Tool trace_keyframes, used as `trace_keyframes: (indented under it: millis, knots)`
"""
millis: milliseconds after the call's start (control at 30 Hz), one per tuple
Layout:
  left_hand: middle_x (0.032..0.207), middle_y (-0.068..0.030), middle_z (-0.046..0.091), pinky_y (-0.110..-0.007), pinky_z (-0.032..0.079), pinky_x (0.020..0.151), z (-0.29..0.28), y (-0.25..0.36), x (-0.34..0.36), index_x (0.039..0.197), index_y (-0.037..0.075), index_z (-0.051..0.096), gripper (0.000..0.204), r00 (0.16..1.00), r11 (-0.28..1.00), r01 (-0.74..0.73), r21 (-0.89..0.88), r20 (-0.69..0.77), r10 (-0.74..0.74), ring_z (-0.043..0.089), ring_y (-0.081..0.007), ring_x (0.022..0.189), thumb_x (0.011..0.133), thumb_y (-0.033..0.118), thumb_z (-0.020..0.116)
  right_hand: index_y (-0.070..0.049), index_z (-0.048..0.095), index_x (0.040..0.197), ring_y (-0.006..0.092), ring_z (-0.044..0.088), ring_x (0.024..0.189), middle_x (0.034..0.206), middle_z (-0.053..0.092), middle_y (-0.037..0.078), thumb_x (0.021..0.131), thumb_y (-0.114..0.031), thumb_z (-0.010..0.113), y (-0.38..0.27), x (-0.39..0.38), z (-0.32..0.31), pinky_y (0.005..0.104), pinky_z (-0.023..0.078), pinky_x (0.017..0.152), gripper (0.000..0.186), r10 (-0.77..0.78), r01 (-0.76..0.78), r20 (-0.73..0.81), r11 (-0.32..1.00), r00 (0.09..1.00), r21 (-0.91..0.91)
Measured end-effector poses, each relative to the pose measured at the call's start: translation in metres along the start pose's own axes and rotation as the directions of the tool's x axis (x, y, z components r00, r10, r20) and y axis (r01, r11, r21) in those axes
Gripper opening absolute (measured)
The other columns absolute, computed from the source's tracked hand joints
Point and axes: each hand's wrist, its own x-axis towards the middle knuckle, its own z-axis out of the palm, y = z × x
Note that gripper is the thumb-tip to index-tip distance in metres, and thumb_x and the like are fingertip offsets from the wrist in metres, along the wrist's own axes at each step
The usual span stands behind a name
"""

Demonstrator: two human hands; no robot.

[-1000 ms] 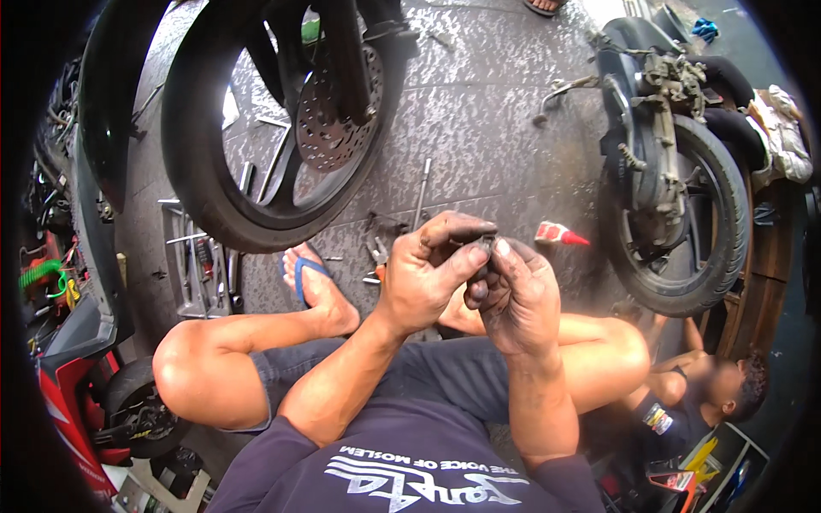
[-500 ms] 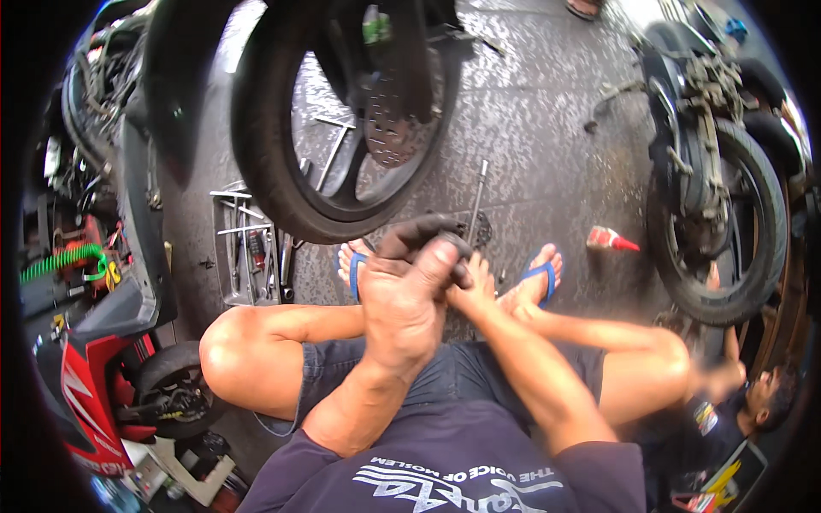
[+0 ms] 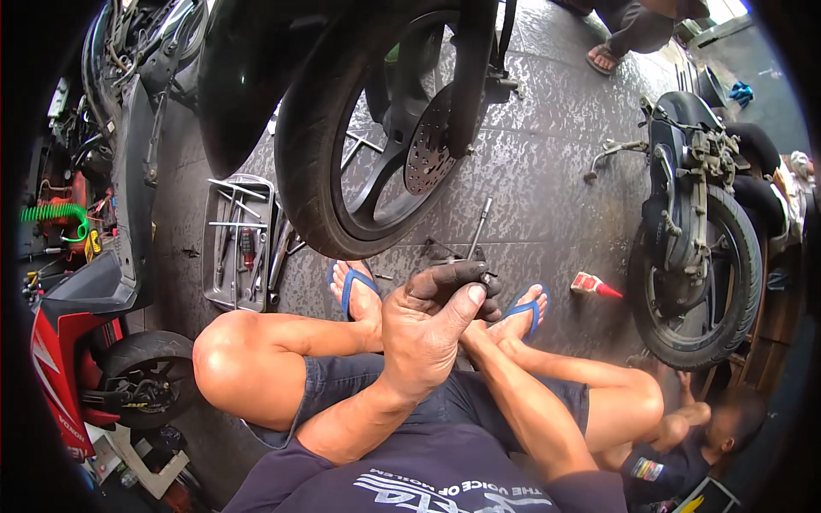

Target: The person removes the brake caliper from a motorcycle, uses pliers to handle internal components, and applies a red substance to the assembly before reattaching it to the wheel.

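Note:
My left hand (image 3: 428, 329), grease-blackened at the fingers, is closed with thumb and fingertips pinched on a small dark metal part (image 3: 487, 278). Behind it, my right hand (image 3: 491, 309) is mostly hidden; its dirty fingers curl close to the same part, and what they hold cannot be made out. Just beyond the hands a metal rod tool (image 3: 481, 227) lies on the floor, beside a dark object partly covered by my fingers. Farther off stands a motorcycle front wheel (image 3: 318, 184) with a perforated brake disc (image 3: 428, 152) on its side.
Left of the wheel, a metal tray (image 3: 211, 256) holds several wrenches and a screwdriver. A red-and-white bottle (image 3: 594, 285) lies at right, near another motorcycle's wheel (image 3: 744, 282). A red motorcycle (image 3: 60, 385) stands at left. A person (image 3: 684, 457) sits at lower right; another person's foot (image 3: 602, 58) shows far off.
The view has shifted, so the wheel and my hands appear farther right, and the hands lower. My hands stay together, and the metal part now shows at the fingertips. More of the far person is visible.

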Motion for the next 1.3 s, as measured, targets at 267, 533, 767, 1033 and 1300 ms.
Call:
trace_keyframes:
  millis: [267,533,767,1033,1300]
  knots:
    - [0.092,-0.0112,0.071,-0.031,0.056,0.073,0.002,0.013,0.002,0.101,0.0,0.063,0.012,0.997,0.998,-0.03,-0.049,-0.066,0.026,0.067,-0.0171,0.078,0.089,0.0,0.065,0.004,0.06,0.116,0.0276,0.059,0.109,0.12,0.053,0.019,0.066,0.003,0.053,-0.07,-0.072,-0.078,0.0352,0.048,0.09,0.05,-0.522,0.489,-0.342,0.853,0.782,-0.184]
    - [0.091,-0.0097,0.069,-0.03,0.054,0.071,-0.01,0.006,0.009,0.102,0.002,0.063,0.014,0.983,0.989,-0.133,-0.065,-0.139,0.123,0.065,-0.0163,0.078,0.089,0.0,0.065,0.009,0.062,0.106,0.0422,0.051,0.118,0.128,0.049,0.026,0.064,0.003,0.058,-0.043,-0.093,-0.098,0.0451,0.044,0.1,0.043,-0.527,0.411,-0.113,0.763,0.842,-0.499]
    - [0.094,-0.0069,0.069,-0.029,0.056,0.075,-0.004,-0.004,0.007,0.105,0.0,0.063,0.014,0.996,0.997,-0.001,-0.072,-0.086,-0.005,0.066,-0.0136,0.082,0.091,0.001,0.065,0.003,0.062,0.105,0.0462,0.042,0.127,0.137,0.041,0.03,0.06,0.0,0.064,-0.065,-0.108,-0.095,0.0558,0.032,0.105,0.045,-0.708,0.448,-0.089,0.533,0.7,-0.718]
    - [0.101,-0.0093,0.07,-0.027,0.057,0.082,0.003,-0.013,-0.002,0.109,-0.001,0.062,0.018,0.99,0.99,-0.138,0.026,-0.029,0.139,0.068,-0.0136,0.091,0.091,-0.003,0.065,-0.002,0.062,0.112,0.0485,0.035,0.133,0.143,0.037,0.03,0.062,-0.014,0.074,-0.078,-0.11,-0.092,0.0648,0.02,0.11,0.053,-0.729,0.375,-0.085,0.444,0.679,-0.814]
    - [0.104,-0.01,0.069,-0.026,0.055,0.087,0.008,-0.026,-0.01,0.112,-0.002,0.06,0.022,0.937,0.928,-0.347,0.135,-0.004,0.351,0.066,-0.013,0.096,0.091,-0.008,0.062,-0.006,0.06,0.121,0.0466,0.036,0.132,0.142,0.039,0.029,0.062,-0.016,0.075,-0.076,-0.113,-0.086,0.0652,0.019,0.111,0.062,-0.75,0.385,-0.104,0.447,0.653,-0.807]
